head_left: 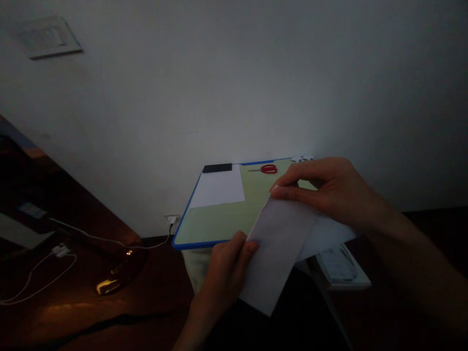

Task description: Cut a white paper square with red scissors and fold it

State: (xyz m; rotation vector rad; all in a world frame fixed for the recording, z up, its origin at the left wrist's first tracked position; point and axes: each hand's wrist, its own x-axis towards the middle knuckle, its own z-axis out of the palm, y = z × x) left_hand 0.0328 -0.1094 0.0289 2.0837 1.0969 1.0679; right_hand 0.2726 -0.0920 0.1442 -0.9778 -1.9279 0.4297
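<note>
Both hands hold a folded sheet of white paper [276,253] tilted above my lap and the near edge of the table. My left hand [228,265] pinches its left edge partway down, thumb on top. At the upper corner, my right hand [321,187] pinches the paper between thumb and fingers. Beyond them, red-handled scissors [268,169] lie on the small green table [210,226] with a blue rim. Another white sheet [219,187] lies flat at the left of the tabletop, with a dark flat object [217,167] along its far edge.
Small white paper pieces [302,159] sit at the table's far right. A wall stands directly behind. A plug [171,222] with a white cable is in the wall socket at left. Low on the right is a box-like item [341,265] with papers on it.
</note>
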